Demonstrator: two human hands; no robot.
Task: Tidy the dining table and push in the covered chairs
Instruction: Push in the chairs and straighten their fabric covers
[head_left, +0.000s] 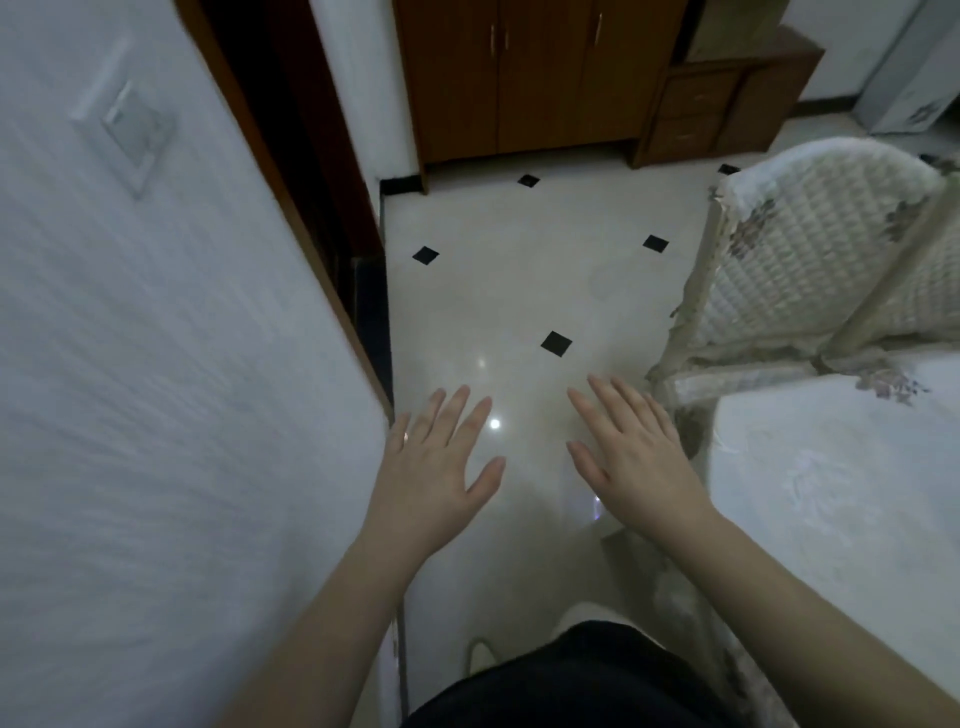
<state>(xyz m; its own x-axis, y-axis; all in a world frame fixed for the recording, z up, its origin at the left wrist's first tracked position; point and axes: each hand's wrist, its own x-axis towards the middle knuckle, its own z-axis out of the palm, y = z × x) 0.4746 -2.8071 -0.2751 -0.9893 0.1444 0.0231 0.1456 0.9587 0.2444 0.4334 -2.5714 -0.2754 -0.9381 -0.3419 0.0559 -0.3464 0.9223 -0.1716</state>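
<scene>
Both your grips, left hand (439, 467) and right hand (636, 457), are flat, holding nothing; the covered chair (810, 260) beside your right could snag.

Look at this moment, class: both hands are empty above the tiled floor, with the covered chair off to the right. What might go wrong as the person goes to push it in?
1. The chair cover looks loose and frayed at its edge; a grip there may tug the cover off rather than move the chair.
2. The floor looks glossy, so the chair may slide quickly and bump the table.
</scene>
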